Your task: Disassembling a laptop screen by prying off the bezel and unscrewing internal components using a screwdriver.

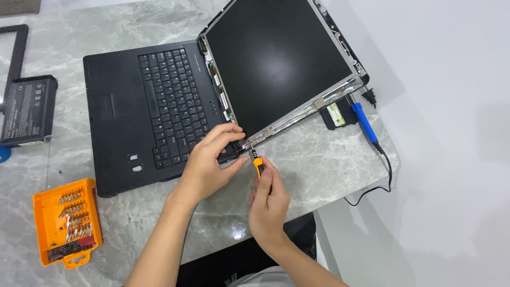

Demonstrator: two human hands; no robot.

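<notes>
A black laptop [133, 111] lies open on a grey marble table [319, 159], its screen panel [276, 58] stripped of its bezel and leaning back. My left hand [210, 162] rests on the laptop's near right corner, fingers pinching at the hinge area. My right hand [268, 199] grips an orange-and-black screwdriver [257, 166] upright, its tip at the lower corner of the screen's metal frame.
An orange tray of screwdriver bits [66, 222] sits at the near left. A black battery pack [27, 110] lies at the far left. A blue-handled soldering iron [365, 121] with a black cord and a small black part [337, 114] lie behind the screen near the table's right edge.
</notes>
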